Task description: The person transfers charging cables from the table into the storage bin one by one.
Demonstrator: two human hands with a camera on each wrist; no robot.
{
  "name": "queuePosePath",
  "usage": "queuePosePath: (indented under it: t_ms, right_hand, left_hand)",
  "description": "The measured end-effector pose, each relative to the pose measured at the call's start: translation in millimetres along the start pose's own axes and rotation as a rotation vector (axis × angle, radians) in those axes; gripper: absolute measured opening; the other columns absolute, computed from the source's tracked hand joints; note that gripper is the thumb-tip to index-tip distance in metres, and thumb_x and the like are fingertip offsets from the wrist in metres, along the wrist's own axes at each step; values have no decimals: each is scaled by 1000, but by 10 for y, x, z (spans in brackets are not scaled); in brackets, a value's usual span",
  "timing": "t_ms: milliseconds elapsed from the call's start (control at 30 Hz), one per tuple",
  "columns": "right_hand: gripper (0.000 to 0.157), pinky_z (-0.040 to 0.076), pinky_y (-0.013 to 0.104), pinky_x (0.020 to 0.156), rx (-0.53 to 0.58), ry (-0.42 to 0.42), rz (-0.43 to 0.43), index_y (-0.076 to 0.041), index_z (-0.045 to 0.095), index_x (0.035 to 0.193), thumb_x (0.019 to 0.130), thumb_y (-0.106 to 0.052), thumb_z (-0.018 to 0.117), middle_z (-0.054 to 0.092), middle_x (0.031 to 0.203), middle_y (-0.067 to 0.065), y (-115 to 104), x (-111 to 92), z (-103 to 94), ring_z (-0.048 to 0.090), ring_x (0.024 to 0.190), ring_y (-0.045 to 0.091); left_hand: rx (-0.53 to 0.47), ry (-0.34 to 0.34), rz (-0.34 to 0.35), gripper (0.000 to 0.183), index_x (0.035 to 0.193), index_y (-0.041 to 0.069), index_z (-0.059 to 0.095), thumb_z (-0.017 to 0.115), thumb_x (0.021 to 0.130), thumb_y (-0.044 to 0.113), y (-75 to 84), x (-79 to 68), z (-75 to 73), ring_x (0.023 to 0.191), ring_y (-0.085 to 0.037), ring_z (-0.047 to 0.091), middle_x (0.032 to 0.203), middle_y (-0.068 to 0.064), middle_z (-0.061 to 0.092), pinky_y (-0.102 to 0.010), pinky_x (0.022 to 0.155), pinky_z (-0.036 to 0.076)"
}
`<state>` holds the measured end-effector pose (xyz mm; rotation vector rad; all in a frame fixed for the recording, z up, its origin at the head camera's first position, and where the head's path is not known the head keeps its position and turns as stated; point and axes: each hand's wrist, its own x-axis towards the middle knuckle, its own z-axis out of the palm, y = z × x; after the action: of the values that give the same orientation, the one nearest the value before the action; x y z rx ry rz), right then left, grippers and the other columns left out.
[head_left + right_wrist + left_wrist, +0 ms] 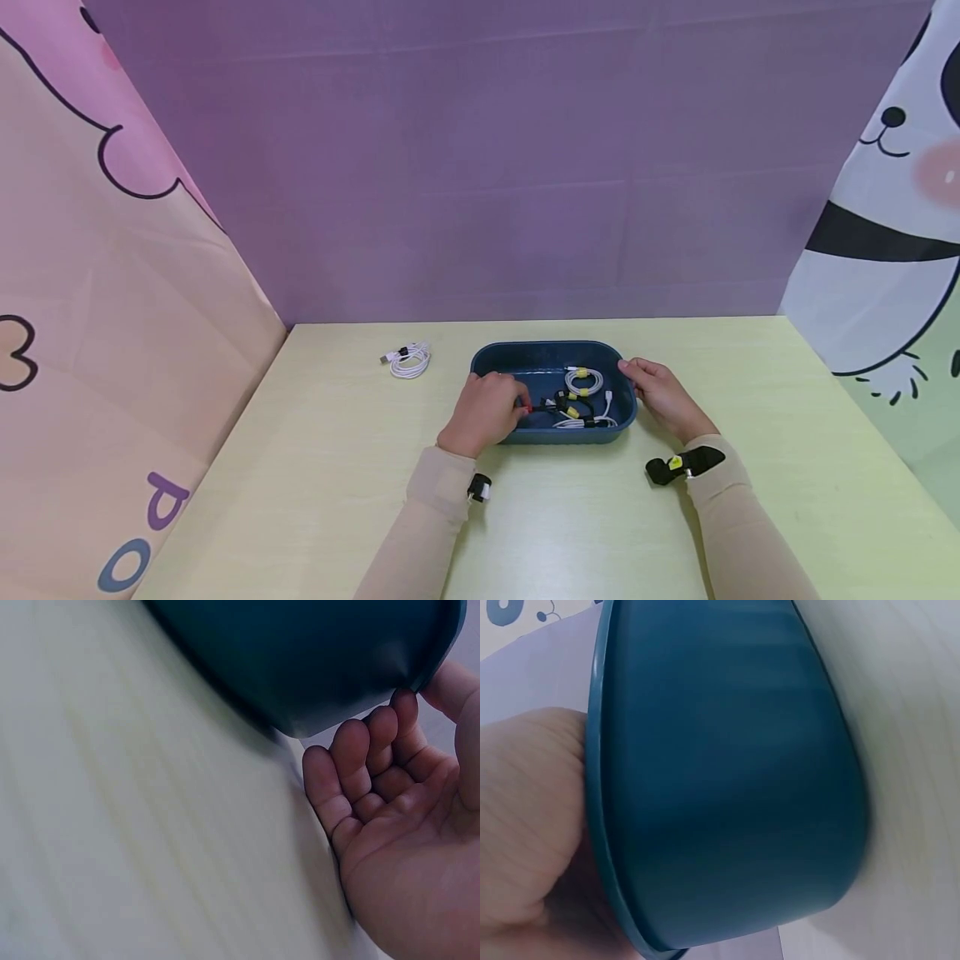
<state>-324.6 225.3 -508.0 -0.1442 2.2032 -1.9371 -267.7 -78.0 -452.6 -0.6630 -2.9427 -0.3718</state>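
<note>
A dark blue plastic basin point(555, 436) stands on the table, with several bundled cables lying inside. My left hand point(487, 408) reaches over its near left rim. Thumb and fingers pinch a dark cable point(542, 408) with a red part at the fingertips; the rest of its bundle mixes with the others. At the basin's right end, my right hand point(660, 396) grips the rim, its curled fingers point(351, 750) against the outside wall. The left wrist view shows the basin's outer wall point(727, 780) hiding the left fingertips. A coiled white cable point(587, 382) with a yellow tie lies at the basin's back right.
Another coiled white USB cable point(409, 361) with a black tie lies on the table point(352, 467), left of the basin. A purple cloth point(510, 167) hangs behind the table, and printed cloths hang at both sides.
</note>
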Motion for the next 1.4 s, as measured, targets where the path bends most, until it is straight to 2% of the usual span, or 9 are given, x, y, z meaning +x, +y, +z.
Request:
queuePosePath:
  t_ms: [333, 800, 1000, 1100, 1200, 1300, 1400]
  right_hand:
    - [31, 35, 22, 68, -14, 1, 1, -18, 54, 81, 107, -34, 54, 42, 76, -9, -22, -13, 8, 43, 73, 7]
    - [31, 36, 24, 69, -3, -16, 3, -17, 55, 82, 107, -34, 53, 44, 76, -10, -31, -17, 3, 44, 74, 7]
    - [31, 38, 23, 70, 2, -19, 3, -17, 55, 82, 107, -34, 53, 44, 76, -9, -32, -16, 5, 45, 75, 7]
    - [31, 38, 23, 71, -1, -18, 5, -18, 55, 82, 107, -35, 53, 44, 76, -9, -30, -12, 6, 45, 75, 7]
    - [32, 38, 23, 70, -2, -14, 7, -18, 54, 81, 107, -36, 53, 44, 76, -9, -25, -7, 5, 45, 74, 7]
    - [32, 37, 23, 70, 2, -12, 7, -18, 54, 81, 107, -35, 53, 44, 75, -10, -22, -3, 5, 45, 74, 7]
    - [31, 38, 22, 70, 4, -10, 6, -18, 55, 81, 107, -35, 53, 45, 76, -10, -20, -3, 7, 45, 74, 7]
  left_hand:
    - [-21, -9, 9, 4, 87, 22, 81, 79, 90, 23, -33, 2, 20, 89, -17, 67, 94, 5, 76, -35, 76, 41]
    - [-48, -15, 12, 12, 84, 20, 81, 75, 94, 22, -57, 11, 19, 77, -12, 62, 84, 6, 75, -31, 73, 39]
    - [-96, -16, 8, 10, 89, 17, 81, 74, 94, 22, -81, 21, 25, 77, -13, 63, 88, 4, 76, -33, 76, 47]
    - [-139, 3, 14, 9, 93, 16, 80, 73, 95, 22, -109, 35, 15, 74, -11, 63, 92, 2, 76, -30, 72, 51]
    - [-189, 36, 17, 10, 99, 15, 79, 72, 96, 21, -147, 42, -10, 68, -10, 59, 91, 1, 74, -27, 63, 49]
    - [-209, 88, 6, 11, 103, 16, 78, 72, 97, 23, -200, 42, -35, 67, -10, 53, 85, 2, 70, -26, 60, 44]
    - [-216, 167, -5, 11, 104, 17, 77, 71, 97, 23, -274, 36, -55, 70, -11, 52, 84, 3, 67, -27, 61, 44]
